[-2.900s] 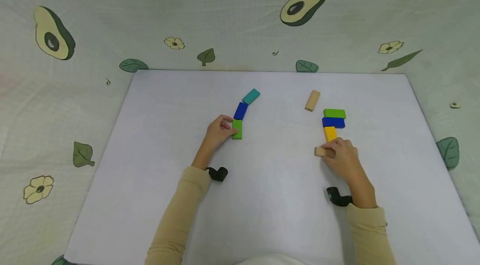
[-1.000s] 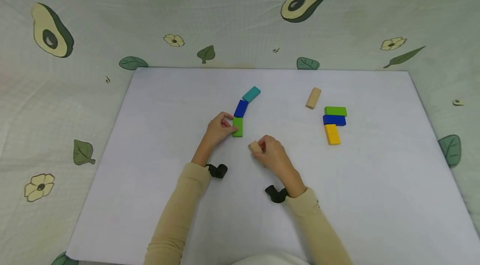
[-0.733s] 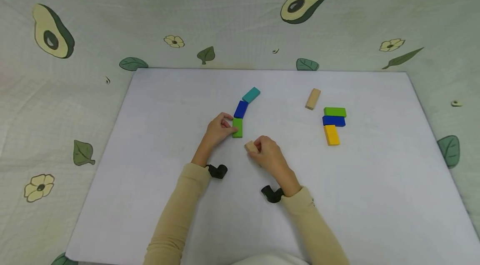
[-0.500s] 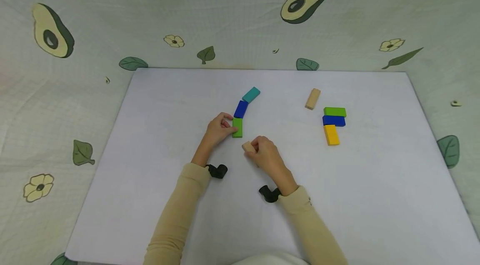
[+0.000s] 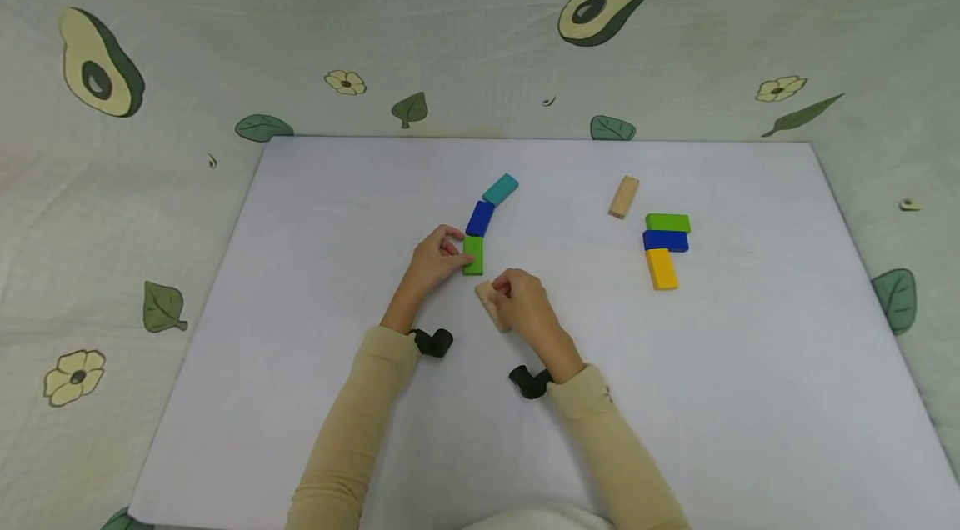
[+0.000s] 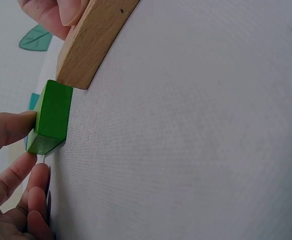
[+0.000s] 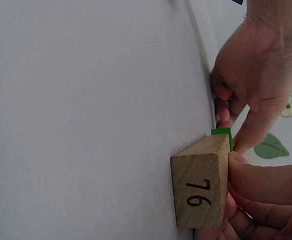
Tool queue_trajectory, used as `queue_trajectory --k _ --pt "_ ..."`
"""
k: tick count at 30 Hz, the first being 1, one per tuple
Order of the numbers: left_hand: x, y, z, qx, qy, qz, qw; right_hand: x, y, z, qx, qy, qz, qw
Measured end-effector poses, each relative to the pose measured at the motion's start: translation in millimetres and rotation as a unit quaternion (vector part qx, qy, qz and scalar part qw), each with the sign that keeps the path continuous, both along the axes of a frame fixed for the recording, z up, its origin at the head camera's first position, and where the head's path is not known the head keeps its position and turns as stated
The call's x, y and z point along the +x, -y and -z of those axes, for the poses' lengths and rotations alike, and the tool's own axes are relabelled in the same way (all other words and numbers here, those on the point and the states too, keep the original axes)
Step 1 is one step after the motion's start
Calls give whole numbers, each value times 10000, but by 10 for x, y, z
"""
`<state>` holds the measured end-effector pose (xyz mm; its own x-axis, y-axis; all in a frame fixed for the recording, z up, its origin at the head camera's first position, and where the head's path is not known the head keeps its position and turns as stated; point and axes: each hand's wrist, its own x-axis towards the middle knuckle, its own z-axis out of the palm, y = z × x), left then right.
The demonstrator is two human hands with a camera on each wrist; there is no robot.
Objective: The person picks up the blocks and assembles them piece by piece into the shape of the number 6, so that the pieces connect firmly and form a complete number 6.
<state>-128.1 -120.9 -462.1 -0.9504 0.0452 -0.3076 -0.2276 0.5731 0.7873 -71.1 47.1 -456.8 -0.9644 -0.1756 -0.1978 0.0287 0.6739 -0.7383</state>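
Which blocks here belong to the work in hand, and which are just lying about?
In use, it seems: green block (left hand), wooden block (right hand), blue block and teal block (curving row).

Apparently lying about: yellow block, second blue block, second green block, loose wooden block.

We see three colours in the left row: a grass-green block (image 5: 473,256), a deep blue block (image 5: 480,218) and a teal block (image 5: 500,190). The near wooden block (image 7: 197,187) is pale tan with brown grain, its end marked with a dark 76 (we also spot a tiny dark fleck on its side). To the right we have a lime block (image 5: 667,222), a royal blue block (image 5: 666,242), a golden yellow block (image 5: 662,269) and a light tan block (image 5: 623,197). The worktop (image 5: 300,397) is white. The cloth (image 5: 480,22) is pale grey-green, printed with green-rimmed avocados, green leaves and cream flowers. The sleeves (image 5: 348,430) are beige, the wrist cameras (image 5: 432,342) black.
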Motion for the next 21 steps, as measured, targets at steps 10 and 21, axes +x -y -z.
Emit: queue_trajectory --k 10,21 --pt "1 -4 -5 -11 -22 20 10000 -45 65 26 -42 -41 85 9999" --pt "4 8 2 44 -34 12 10000 -77 115 27 -178 -11 -16 9998"
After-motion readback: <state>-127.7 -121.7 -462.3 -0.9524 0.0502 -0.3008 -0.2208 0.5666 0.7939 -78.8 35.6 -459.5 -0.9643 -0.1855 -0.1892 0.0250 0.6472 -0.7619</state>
